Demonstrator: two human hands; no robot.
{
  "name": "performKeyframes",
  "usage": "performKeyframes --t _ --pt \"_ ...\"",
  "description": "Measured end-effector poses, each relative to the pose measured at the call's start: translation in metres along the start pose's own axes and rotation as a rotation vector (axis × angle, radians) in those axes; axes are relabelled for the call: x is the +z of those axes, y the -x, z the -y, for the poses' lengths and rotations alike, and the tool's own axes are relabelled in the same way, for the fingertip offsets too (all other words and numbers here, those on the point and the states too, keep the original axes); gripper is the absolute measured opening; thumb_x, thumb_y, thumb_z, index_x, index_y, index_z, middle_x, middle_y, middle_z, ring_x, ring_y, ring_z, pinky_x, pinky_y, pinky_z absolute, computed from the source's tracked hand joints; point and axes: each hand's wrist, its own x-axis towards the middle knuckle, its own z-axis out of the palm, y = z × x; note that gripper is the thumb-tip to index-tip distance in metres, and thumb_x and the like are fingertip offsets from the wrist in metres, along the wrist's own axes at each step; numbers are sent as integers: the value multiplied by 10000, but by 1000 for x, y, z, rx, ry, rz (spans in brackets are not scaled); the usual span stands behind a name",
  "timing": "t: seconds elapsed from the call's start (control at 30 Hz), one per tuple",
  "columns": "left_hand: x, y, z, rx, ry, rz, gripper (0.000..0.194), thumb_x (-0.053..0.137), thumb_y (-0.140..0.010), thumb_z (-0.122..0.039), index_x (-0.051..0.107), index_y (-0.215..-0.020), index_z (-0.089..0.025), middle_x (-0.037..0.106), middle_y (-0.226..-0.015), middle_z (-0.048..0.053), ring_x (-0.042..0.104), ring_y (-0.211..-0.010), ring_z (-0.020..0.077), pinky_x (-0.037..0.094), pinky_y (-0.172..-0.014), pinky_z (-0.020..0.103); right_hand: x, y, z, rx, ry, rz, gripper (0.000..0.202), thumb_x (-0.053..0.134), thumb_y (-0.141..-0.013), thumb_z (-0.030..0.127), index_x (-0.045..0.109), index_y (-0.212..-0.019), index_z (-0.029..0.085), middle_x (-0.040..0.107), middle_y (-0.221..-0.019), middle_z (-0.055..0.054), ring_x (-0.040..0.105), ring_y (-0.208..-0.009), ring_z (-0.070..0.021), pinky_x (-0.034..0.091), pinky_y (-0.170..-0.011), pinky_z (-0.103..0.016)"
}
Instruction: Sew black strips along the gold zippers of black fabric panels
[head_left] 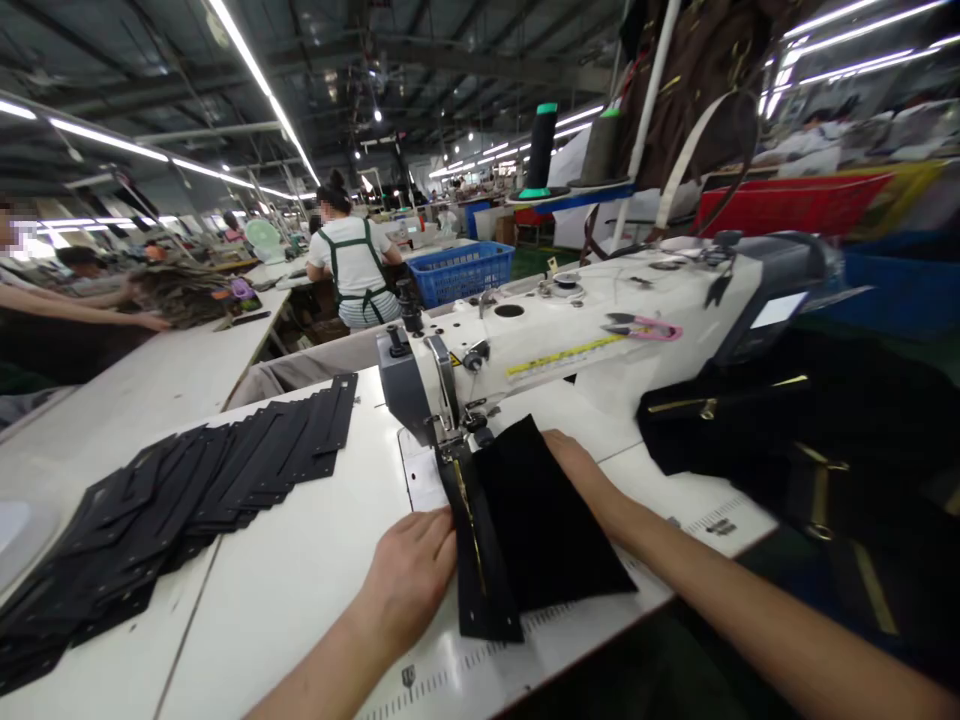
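Observation:
A black fabric panel [551, 530] lies under the head of a white sewing machine [540, 330]. Along its left side runs a black strip with a gold zipper [470, 525], its upper end at the presser foot [450, 445]. My left hand [412, 565] rests on the table with its fingers closed at the strip's left edge; the fingertips are hidden. At the panel's upper right edge is my right hand [576, 465], partly covered by the cloth and closed on it.
Many black strips with holes [195, 490] lie overlapped on the left table. Pink-handled snips [645, 327] sit on the machine arm. Black pieces with gold zippers [817, 480] hang at right. Beyond are a blue basket [465, 272], thread cones [541, 150] and co-workers [352, 255].

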Motion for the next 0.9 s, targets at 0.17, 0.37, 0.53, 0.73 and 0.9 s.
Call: performKeyframes --t 0.17,0.37,0.53,0.73,0.9 --pt "0 5 0 -181 167 153 262 359 -795 -78 563 -940 -155 600 -970 104 567 -907 205 460 -839 383 -4 -6 -21 172 -260 -35 374 255 -936 286 584 -997 118 643 -877 -67 604 -821 -182 485 -721 -308" --pt "19 -7 14 -326 101 177 238 394 -820 -109 589 -951 -147 609 -1046 103 499 -1085 241 360 -959 446 -7 -7 -13 282 -454 -22 366 356 -872 368 591 -1044 146 651 -946 -63 603 -864 -195 464 -785 -311" --pt "21 -11 9 -373 64 189 242 400 -796 -87 595 -923 -152 616 -1038 93 498 -1082 239 311 -991 464 -13 -15 -22 341 -534 2 349 400 -844 374 622 -998 154 658 -926 -70 605 -866 -203 451 -811 -334" --pt "18 -14 5 -415 63 180 251 441 -754 -112 568 -968 -146 605 -1035 101 485 -1076 259 302 -987 488 -5 -32 -29 339 -577 92 283 479 -735 218 612 -970 132 668 -739 -47 628 -666 -181 489 -619 -274" --pt "18 -19 4 -443 15 218 228 467 -730 -142 607 -907 -170 607 -1016 88 507 -1029 267 279 -996 503 -5 -38 -24 273 -429 45 150 463 -663 134 598 -724 161 619 -669 -13 576 -644 -176 448 -618 -272"
